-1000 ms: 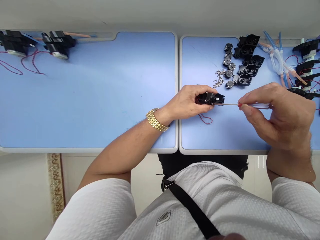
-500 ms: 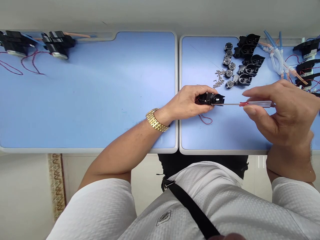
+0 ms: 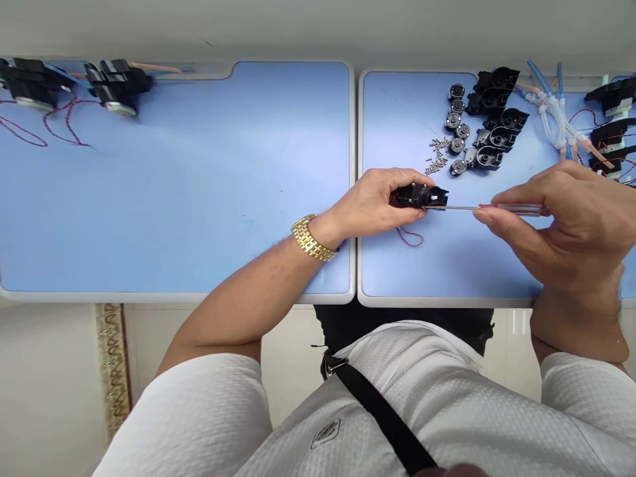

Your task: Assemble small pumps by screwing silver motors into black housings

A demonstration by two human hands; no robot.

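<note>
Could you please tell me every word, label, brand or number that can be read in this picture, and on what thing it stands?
No word, brand or number can be read. The small badge on the white shirt is too small and blurred to read; the screwdriver and the black plastic housing show no legible marking.

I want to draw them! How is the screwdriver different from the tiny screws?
The screwdriver is much longer than the screws. There is one screwdriver, but many screws. The screwdriver is held in a right hand, while the screws lie in a loose pile. Both are thin and straight, with shiny metal.
</note>
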